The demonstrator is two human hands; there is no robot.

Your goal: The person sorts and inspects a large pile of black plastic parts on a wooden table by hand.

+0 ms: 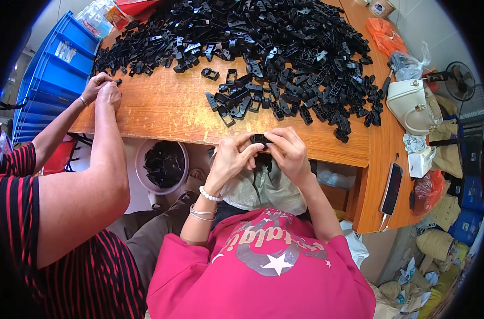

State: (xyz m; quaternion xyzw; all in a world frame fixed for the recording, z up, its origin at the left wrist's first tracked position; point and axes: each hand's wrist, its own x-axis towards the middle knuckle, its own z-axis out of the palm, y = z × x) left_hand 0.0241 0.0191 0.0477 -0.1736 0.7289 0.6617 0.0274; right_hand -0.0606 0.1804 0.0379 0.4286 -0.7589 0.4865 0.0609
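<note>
Between my two hands, at the table's front edge, is a small black plastic part. My left hand, with a white bead bracelet and thin bangles at its wrist, pinches the part from the left. From the right, the thumb and fingers of my right hand grip the same part. My fingers cover much of it, so its full shape is hidden. Just beyond lie loose black plastic parts, joining a large heap of them across the table.
At left, a co-worker's hands hold a small black piece over the wooden table. A pink basin of black parts stands below. Blue bins are at far left. A phone and white handbag lie right.
</note>
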